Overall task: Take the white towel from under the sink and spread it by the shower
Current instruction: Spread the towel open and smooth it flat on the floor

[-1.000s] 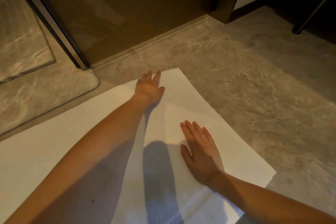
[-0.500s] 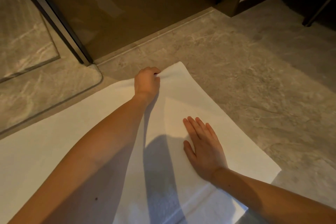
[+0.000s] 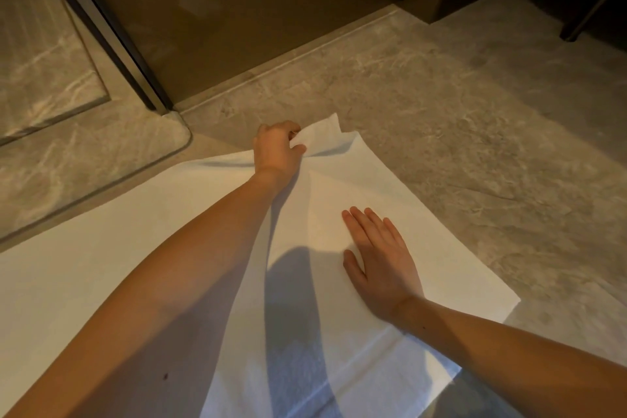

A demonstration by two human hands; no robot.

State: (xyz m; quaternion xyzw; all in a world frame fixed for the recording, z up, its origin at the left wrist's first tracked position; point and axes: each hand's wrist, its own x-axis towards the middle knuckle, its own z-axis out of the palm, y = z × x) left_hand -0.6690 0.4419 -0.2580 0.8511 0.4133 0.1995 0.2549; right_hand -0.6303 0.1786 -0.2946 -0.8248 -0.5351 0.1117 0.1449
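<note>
White towel [image 3: 84, 265] lies spread on the stone floor [image 3: 475, 112] in front of you. Its long far edge runs beside the rounded kerb [image 3: 84, 163], and its far corner is near the foot of the dark tinted panel [image 3: 237, 10]. The near and left parts of the cloth run out of frame, so you cannot see how far it reaches. Your 2 forearms stretch out over it and throw shadows across the fabric.

Your right hand [image 3: 383, 268] lies flat, palm down, fingers straight and close together, pressing the towel near its right edge. Your left hand [image 3: 276, 149] is reached farther out at the far corner, fingers curled with the thumb against them, pinching a fold of cloth. The fingertips are tucked behind the fabric, so how much they hold is hard to tell, probably just the edge.

At that pinch the corner stands lifted off the floor in a small peak just right of your left hand. A crease runs back from it toward your right hand, and the cloth around that hand lies flat.
</note>
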